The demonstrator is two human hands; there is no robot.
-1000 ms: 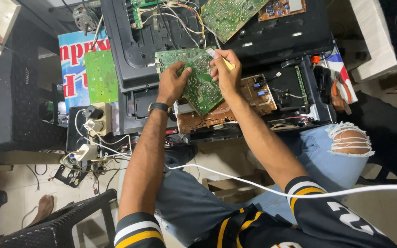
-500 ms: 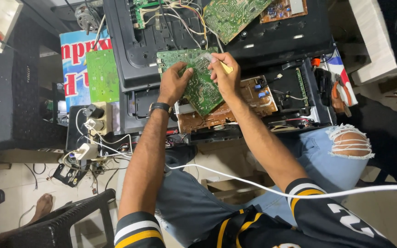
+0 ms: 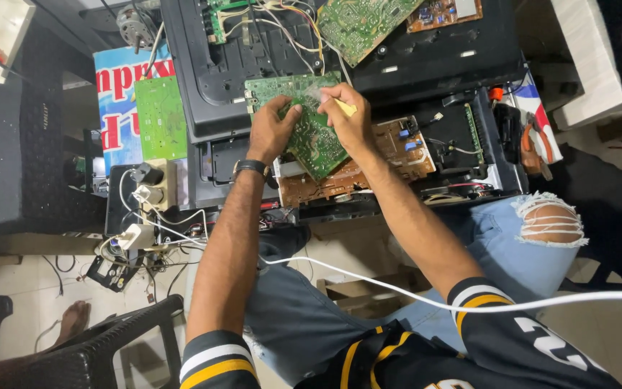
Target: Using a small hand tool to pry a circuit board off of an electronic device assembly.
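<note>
Far left: loose green board [image 3: 160,117] leaning on a printed box [image 3: 120,108]. Left hand [image 3: 271,131] clamps the green circuit board [image 3: 311,133] at its left edge, thumb on top. Board sits tilted above a brown board [image 3: 390,155] in the open black chassis [image 3: 462,137]. Right hand [image 3: 348,115] pinches a yellow-handled tool [image 3: 345,108] against the board's top. White cable [image 3: 426,299] crosses the lap.

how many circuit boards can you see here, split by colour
green circuit boards: 4 - one held in the left hand and right hand, one lying flat at the left, two at the top
brown circuit boards: 2 - one under the held board, one at the top right
total: 6
</note>
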